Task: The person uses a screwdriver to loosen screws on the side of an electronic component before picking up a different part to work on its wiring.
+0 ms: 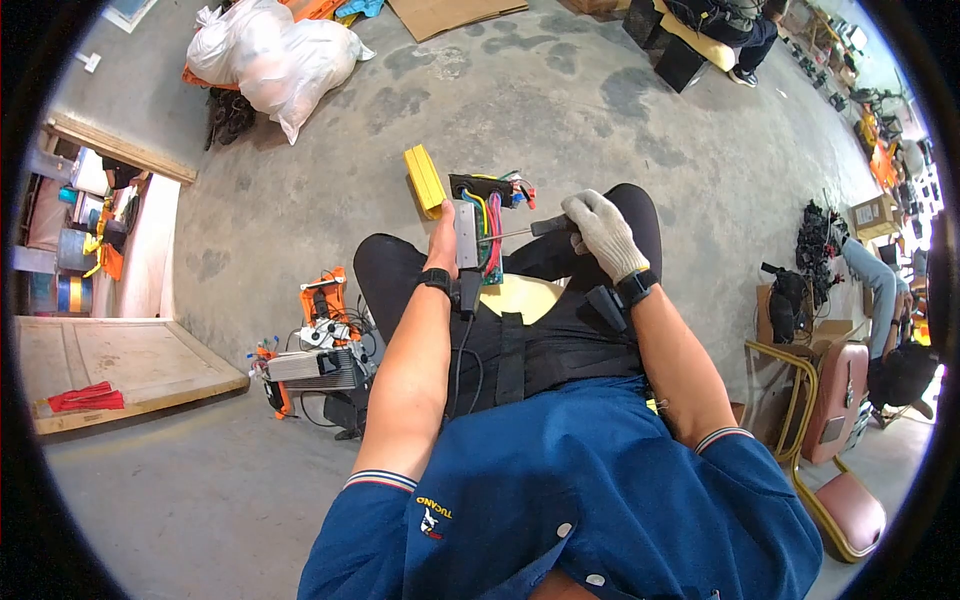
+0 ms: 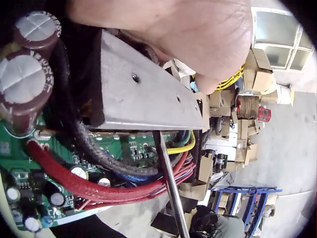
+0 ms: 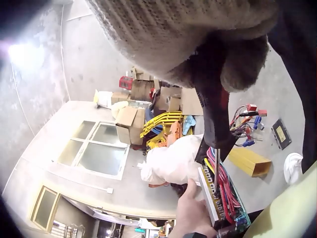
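The bare left hand (image 1: 443, 243) grips a green circuit board (image 2: 64, 163) by the grey metal bar (image 2: 143, 89) along its side. Red, yellow and black wires (image 2: 64, 181) run over the board beside large capacitors (image 2: 25, 82). In a knit glove, the right hand (image 1: 604, 235) holds a screwdriver by its dark handle (image 3: 210, 94). The screwdriver's shaft (image 2: 171, 186) reaches in at the edge of the metal bar; its tip is hidden there. A black end plate (image 1: 482, 190) with connectors sits at the far end of the board.
A yellow rectangular housing (image 1: 425, 180) stands on the floor just beyond the left hand. Orange and metal parts (image 1: 325, 350) lie left of the left leg. White bags (image 1: 275, 65) are at the back left, a pink chair (image 1: 838, 400) at right. Another person sits at the back right.
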The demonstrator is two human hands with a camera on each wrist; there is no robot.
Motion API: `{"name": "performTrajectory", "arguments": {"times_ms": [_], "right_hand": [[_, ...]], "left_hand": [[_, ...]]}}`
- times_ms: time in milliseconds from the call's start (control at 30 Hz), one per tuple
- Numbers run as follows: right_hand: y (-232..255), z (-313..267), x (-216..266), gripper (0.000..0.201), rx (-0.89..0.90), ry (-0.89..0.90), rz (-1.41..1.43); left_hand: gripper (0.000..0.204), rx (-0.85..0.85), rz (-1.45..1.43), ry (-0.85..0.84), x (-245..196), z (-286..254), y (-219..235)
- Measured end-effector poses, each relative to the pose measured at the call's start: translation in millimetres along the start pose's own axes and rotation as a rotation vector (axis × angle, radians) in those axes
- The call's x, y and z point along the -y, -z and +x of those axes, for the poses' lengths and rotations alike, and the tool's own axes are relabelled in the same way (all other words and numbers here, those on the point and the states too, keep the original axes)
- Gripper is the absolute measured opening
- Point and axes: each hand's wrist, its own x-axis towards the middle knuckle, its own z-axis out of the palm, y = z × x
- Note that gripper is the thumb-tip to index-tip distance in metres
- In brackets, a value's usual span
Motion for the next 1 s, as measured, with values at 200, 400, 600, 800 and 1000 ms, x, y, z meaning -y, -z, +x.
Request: {"name": "performTrajectory", "arguments": {"times_ms": [200, 400, 600, 800, 1000], "right_hand": [[-3.2, 6.2, -16.0, 0.034, -0.031, 0.164, 0.059], [2.7, 3.3, 2.9, 0.033, 0.04, -0.053, -0.029], [1.6, 7.9, -14.0, 0.033, 0.032, 0.029, 0.042], [-0.7, 6.1, -15.8, 0.032, 0.027, 0.056, 0.031], [4.4, 2.4, -8.2, 0.031, 0.07, -0.04, -0.062]], "left_hand": [[0.065, 0.004, -0.001, -0.007, -1.0, -1.7, -0.2], [0.065, -0.031, 0.013, 0.007, -7.2, -11.9, -8.4], [0.065, -0.029, 0.007, 0.0, -6.7, -11.6, -8.4], [0.063, -0.035, 0.019, -0.021, -6.7, -10.9, -7.7], [0.063, -0.028, 0.019, -0.005, -4.3, -6.1, -5.3]]}}
